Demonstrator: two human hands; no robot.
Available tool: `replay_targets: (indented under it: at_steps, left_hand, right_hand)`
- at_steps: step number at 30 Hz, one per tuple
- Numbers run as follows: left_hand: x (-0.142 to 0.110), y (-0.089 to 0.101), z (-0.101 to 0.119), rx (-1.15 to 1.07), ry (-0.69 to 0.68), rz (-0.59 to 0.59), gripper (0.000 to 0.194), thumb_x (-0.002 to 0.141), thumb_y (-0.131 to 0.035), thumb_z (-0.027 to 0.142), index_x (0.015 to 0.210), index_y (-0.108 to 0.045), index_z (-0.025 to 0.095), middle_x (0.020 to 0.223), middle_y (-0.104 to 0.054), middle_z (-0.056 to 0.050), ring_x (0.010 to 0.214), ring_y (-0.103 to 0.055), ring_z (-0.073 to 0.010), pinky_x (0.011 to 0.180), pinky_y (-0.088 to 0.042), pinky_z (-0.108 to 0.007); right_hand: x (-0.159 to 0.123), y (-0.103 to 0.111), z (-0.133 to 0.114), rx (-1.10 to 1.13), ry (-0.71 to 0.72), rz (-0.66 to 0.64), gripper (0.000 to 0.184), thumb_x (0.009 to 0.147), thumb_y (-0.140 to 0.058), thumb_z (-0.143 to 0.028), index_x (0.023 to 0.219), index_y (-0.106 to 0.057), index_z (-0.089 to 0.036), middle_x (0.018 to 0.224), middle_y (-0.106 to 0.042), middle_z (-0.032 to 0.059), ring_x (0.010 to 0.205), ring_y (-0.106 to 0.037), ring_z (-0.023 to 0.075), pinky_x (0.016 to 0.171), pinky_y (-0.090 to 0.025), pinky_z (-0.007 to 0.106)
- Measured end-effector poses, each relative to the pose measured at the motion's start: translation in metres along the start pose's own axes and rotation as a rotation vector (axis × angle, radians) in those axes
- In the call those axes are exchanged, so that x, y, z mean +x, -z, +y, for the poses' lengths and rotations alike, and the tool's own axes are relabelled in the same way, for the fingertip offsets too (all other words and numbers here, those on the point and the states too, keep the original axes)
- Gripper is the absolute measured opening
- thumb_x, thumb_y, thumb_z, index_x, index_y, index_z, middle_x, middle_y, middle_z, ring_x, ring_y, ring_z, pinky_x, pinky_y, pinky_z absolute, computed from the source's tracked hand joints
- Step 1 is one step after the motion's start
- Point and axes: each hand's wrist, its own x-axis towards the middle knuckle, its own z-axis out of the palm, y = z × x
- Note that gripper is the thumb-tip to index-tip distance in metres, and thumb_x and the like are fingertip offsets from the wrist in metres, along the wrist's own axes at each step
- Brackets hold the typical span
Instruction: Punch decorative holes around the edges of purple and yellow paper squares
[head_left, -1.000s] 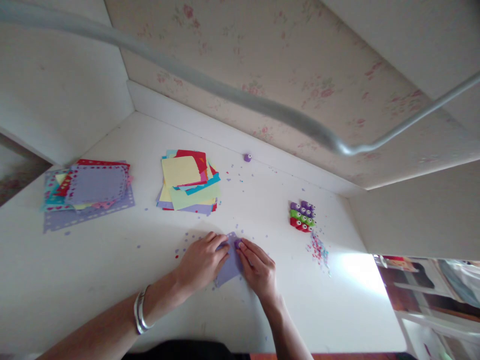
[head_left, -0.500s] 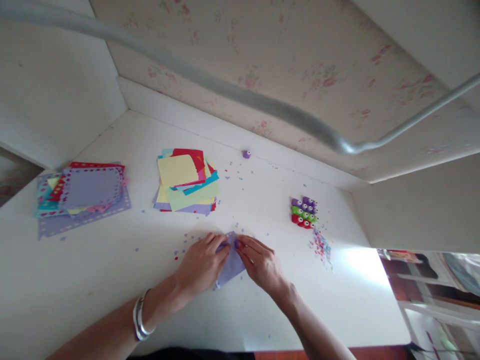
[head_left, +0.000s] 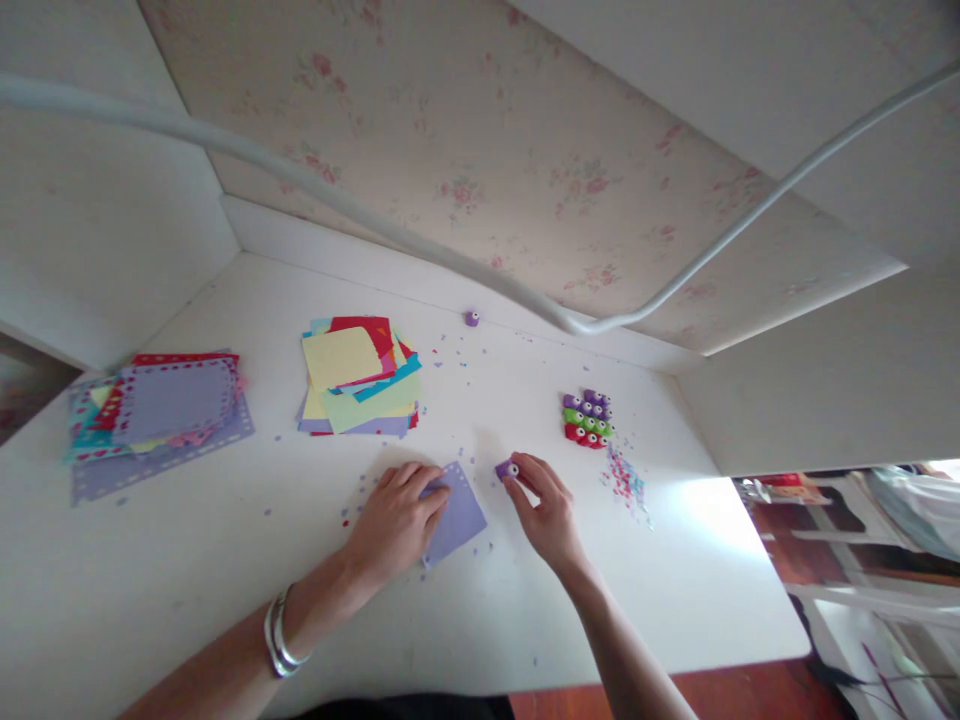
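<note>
A small purple craft hole punch [head_left: 507,469] with a white round top is pinched between the thumb and fingers of my right hand [head_left: 547,508], to the right of the paper and apart from it. My left hand [head_left: 400,511] grips the upper left side of a light purple sheet of paper [head_left: 459,516] on the table, its fingers covering part of that side. Punched holes show along the sheet's upper edge. Small purple paper dots lie scattered around it.
On the white table [head_left: 225,590] are a pile of punched-edge papers [head_left: 180,400], a stack of coloured papers [head_left: 345,360], several purple, green and red punches [head_left: 588,418], a confetti heap [head_left: 627,482] and a lone purple punch [head_left: 472,318]. A pale cable [head_left: 450,260] crosses above the table's back.
My right hand has moved right, taking the purple hole punch off the sheet's edge. My left hand keeps its hold on the paper. The whole view has shifted slightly.
</note>
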Motion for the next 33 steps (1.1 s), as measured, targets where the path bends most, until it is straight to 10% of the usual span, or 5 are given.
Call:
replay_targets:
  at_steps: [15, 24, 33]
  left_hand:
    - [0.0, -0.006, -0.006, 0.089, 0.009, 0.062, 0.026, 0.093, -0.051, 0.022, 0.115, -0.065, 0.023, 0.124, -0.063, -0.008, 0.114, -0.056, -0.0264, 0.095, -0.04, -0.045]
    - [0.001, -0.011, -0.009, 0.145, 0.024, 0.062, 0.025, 0.091, -0.055, 0.026, 0.115, -0.063, 0.024, 0.121, -0.063, -0.008, 0.11, -0.056, -0.0268, 0.093, -0.039, -0.045]
    - [0.0, -0.011, -0.01, 0.123, 0.031, 0.066, 0.026, 0.091, -0.055, 0.025, 0.116, -0.062, 0.025, 0.121, -0.063, -0.006, 0.112, -0.055, -0.0254, 0.094, -0.04, -0.044]
  right_hand:
    - [0.021, 0.044, 0.032, -0.333, 0.112, -0.021, 0.02, 0.093, -0.055, -0.027, 0.099, -0.074, -0.025, 0.1, -0.074, 0.0051, 0.088, -0.071, 0.0196, 0.08, -0.059, 0.035]
    - [0.129, 0.109, 0.066, -0.611, -0.145, 0.154, 0.026, 0.089, -0.055, -0.029, 0.105, -0.073, -0.02, 0.105, -0.075, 0.0072, 0.092, -0.07, 0.0208, 0.084, -0.053, 0.031]
    - [0.17, 0.12, 0.112, -0.765, -0.204, -0.115, 0.025, 0.087, -0.055, -0.026, 0.099, -0.076, -0.024, 0.107, -0.075, 0.0049, 0.098, -0.068, 0.0216, 0.084, -0.047, 0.027]
